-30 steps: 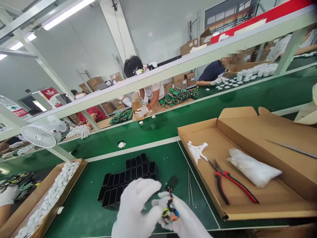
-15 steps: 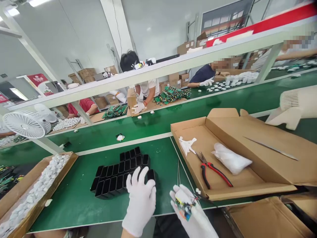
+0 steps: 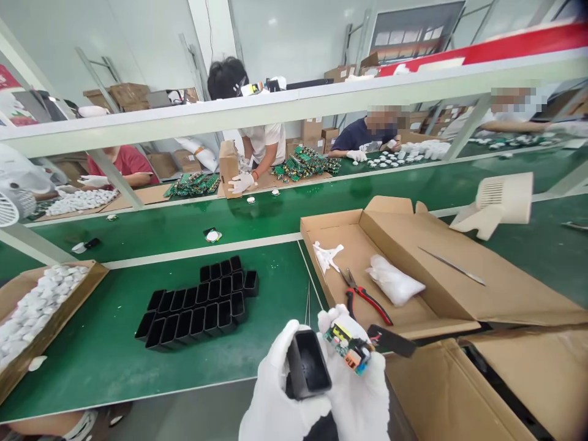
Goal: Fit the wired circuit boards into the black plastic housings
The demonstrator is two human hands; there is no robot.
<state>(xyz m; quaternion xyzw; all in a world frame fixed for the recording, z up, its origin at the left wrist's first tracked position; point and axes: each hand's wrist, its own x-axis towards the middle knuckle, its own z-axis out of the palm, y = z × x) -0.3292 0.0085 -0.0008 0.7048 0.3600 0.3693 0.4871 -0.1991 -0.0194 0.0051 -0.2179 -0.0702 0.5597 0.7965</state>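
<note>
White-gloved, my left hand (image 3: 271,398) is closed around a small black rectangular plastic case (image 3: 313,367), its open end facing up toward me. Right beside it, my right hand (image 3: 362,398), also gloved, holds a populated circuit board (image 3: 348,346) with yellow, orange and blue parts. A flat black piece (image 3: 395,342) sticks out to the right of the board; whether it is joined to it I cannot tell. On the green bench, several more black cases (image 3: 184,327) stand in rows, openings up.
At right, a cardboard tray (image 3: 441,318) holds red-handled pliers (image 3: 370,303), a plastic bag (image 3: 395,282) and tweezers (image 3: 452,265). A box of white pieces (image 3: 50,300) sits at left. Across the conveyor (image 3: 271,220), co-workers handle parts. Cartons (image 3: 432,386) stand at lower right.
My left hand has taken a black case from the right end of the rows and brought it beside the circuit board in my right hand. The view has shifted right.
</note>
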